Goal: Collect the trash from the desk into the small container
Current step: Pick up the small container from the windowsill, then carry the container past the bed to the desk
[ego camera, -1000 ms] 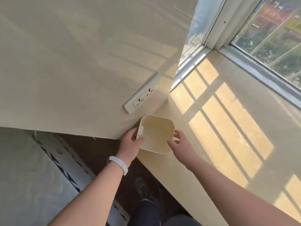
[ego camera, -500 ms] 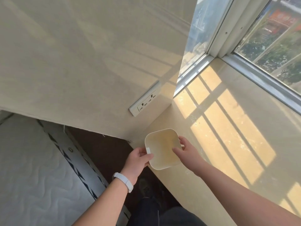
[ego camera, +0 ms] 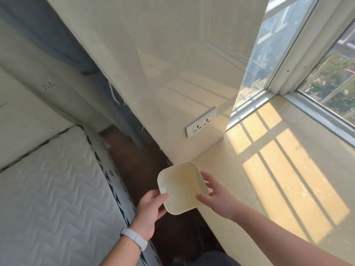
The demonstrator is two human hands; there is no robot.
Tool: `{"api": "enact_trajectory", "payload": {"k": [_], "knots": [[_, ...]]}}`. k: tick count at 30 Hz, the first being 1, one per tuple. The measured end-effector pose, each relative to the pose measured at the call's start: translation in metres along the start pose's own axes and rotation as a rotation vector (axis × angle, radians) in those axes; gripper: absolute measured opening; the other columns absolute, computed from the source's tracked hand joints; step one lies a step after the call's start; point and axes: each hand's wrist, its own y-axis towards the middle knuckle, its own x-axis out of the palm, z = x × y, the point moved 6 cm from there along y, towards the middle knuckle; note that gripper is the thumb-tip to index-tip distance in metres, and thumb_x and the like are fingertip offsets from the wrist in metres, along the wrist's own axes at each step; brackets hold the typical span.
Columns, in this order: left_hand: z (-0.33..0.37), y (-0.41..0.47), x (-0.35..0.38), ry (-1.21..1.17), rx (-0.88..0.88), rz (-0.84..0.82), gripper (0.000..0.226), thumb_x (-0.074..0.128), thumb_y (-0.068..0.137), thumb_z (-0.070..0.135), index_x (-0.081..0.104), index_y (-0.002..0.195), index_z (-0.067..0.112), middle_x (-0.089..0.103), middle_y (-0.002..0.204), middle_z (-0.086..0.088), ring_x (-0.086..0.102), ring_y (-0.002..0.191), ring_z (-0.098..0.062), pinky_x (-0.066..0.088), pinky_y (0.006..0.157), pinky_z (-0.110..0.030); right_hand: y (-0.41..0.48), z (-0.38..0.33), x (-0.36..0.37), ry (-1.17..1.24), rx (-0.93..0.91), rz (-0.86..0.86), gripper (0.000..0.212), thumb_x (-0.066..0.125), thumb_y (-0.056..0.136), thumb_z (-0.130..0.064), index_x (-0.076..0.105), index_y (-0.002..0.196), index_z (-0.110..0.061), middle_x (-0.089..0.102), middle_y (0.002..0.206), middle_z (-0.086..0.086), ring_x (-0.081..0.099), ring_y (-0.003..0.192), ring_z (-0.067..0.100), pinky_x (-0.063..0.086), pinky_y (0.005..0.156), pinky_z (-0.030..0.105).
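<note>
A small cream square container (ego camera: 180, 187) with rounded corners hangs in the air at the left edge of the beige ledge (ego camera: 269, 189), partly over the dark floor gap. Its inside looks empty. My left hand (ego camera: 151, 210) grips its near left rim, thumb over a small white tab. My right hand (ego camera: 215, 194) holds its right rim with fingers curled around the edge. No trash shows in view.
A white double wall socket (ego camera: 200, 122) sits on the beige wall just above the ledge. A window (ego camera: 326, 73) runs along the ledge's far side. A white quilted mattress (ego camera: 53, 198) lies at the left, with dark floor (ego camera: 146, 160) between it and the ledge.
Both hands have drawn the container back from the wall corner toward me and leftward, past the ledge's edge. My view has swung left, showing more mattress and floor.
</note>
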Motion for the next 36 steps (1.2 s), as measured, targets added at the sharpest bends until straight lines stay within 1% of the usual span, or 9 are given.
{"api": "enact_trajectory", "payload": {"k": [7, 10, 13, 16, 21, 25, 30, 32, 36], "knots": [[-0.012, -0.044, -0.086, -0.153, 0.059, 0.128, 0.020, 0.065, 0.095, 0.014, 0.074, 0.113, 0.014, 0.080, 0.109, -0.007, 0.069, 0.112, -0.028, 0.051, 0.104, -0.054, -0.018, -0.056, 0.080, -0.130, -0.139, -0.194, 0.072, 0.070, 0.084, -0.016, 0.029, 0.127, -0.056, 0.050, 0.128, -0.018, 0.053, 0.118, 0.005, 0.051, 0.091, 0.018], [-0.025, -0.072, -0.127, -0.230, 0.084, 0.177, 0.019, 0.064, 0.095, 0.015, 0.076, 0.111, 0.014, 0.080, 0.108, -0.006, 0.068, 0.113, -0.029, 0.052, 0.103, -0.054, -0.029, -0.078, 0.120, -0.200, -0.199, -0.245, 0.075, 0.071, 0.077, -0.024, 0.032, 0.134, -0.053, 0.052, 0.130, -0.016, 0.054, 0.121, 0.009, 0.051, 0.097, 0.027], [-0.041, -0.100, -0.166, -0.328, 0.121, 0.239, 0.016, 0.062, 0.096, 0.012, 0.075, 0.104, 0.011, 0.080, 0.099, -0.005, 0.069, 0.105, -0.028, 0.056, 0.092, -0.046, -0.041, -0.097, 0.159, -0.304, -0.266, -0.320, 0.078, 0.071, 0.076, -0.034, 0.032, 0.142, -0.044, 0.052, 0.133, -0.017, 0.052, 0.123, 0.006, 0.047, 0.103, 0.034], [-0.058, -0.128, -0.197, -0.437, 0.162, 0.290, 0.012, 0.061, 0.095, 0.006, 0.073, 0.100, 0.007, 0.080, 0.091, -0.004, 0.070, 0.098, -0.026, 0.055, 0.087, -0.044, -0.054, -0.114, 0.193, -0.399, -0.335, -0.356, 0.075, 0.069, 0.081, -0.032, 0.030, 0.145, -0.041, 0.047, 0.138, -0.020, 0.047, 0.124, -0.002, 0.044, 0.105, 0.032], [-0.096, -0.172, -0.240, -0.567, 0.202, 0.398, 0.012, 0.065, 0.093, 0.009, 0.073, 0.102, 0.007, 0.080, 0.098, -0.007, 0.071, 0.103, -0.026, 0.056, 0.088, -0.044, -0.076, -0.132, 0.249, -0.514, -0.434, -0.436, 0.069, 0.069, 0.084, -0.028, 0.034, 0.142, -0.041, 0.048, 0.137, -0.022, 0.048, 0.122, -0.004, 0.044, 0.104, 0.029], [-0.124, -0.206, -0.267, -0.656, 0.239, 0.464, 0.008, 0.063, 0.094, 0.007, 0.071, 0.097, 0.008, 0.081, 0.086, -0.002, 0.072, 0.095, -0.024, 0.056, 0.083, -0.041, -0.094, -0.136, 0.294, -0.561, -0.492, -0.511, 0.068, 0.070, 0.086, -0.026, 0.034, 0.143, -0.038, 0.049, 0.135, -0.023, 0.047, 0.121, -0.006, 0.044, 0.104, 0.032], [-0.158, -0.240, -0.297, -0.752, 0.242, 0.569, 0.010, 0.065, 0.093, 0.011, 0.073, 0.099, 0.009, 0.078, 0.106, -0.011, 0.070, 0.106, -0.029, 0.057, 0.086, -0.044, -0.112, -0.147, 0.347, -0.565, -0.557, -0.622, 0.064, 0.071, 0.084, -0.028, 0.037, 0.134, -0.048, 0.053, 0.129, -0.024, 0.050, 0.119, -0.003, 0.045, 0.102, 0.030], [-0.169, -0.250, -0.309, -0.797, 0.248, 0.608, 0.009, 0.065, 0.094, 0.010, 0.073, 0.098, 0.011, 0.078, 0.106, -0.011, 0.069, 0.107, -0.030, 0.057, 0.082, -0.041, -0.117, -0.150, 0.365, -0.569, -0.578, -0.671, 0.065, 0.071, 0.083, -0.033, 0.037, 0.136, -0.048, 0.051, 0.132, -0.025, 0.049, 0.120, -0.003, 0.044, 0.102, 0.029], [-0.187, -0.261, -0.326, -0.898, 0.236, 0.674, 0.012, 0.064, 0.094, 0.008, 0.074, 0.100, 0.010, 0.080, 0.103, -0.008, 0.069, 0.108, -0.029, 0.056, 0.090, -0.048, -0.116, -0.154, 0.395, -0.581, -0.597, -0.768, 0.064, 0.069, 0.083, -0.040, 0.036, 0.137, -0.048, 0.046, 0.135, -0.028, 0.046, 0.122, -0.001, 0.043, 0.101, 0.027]]}}
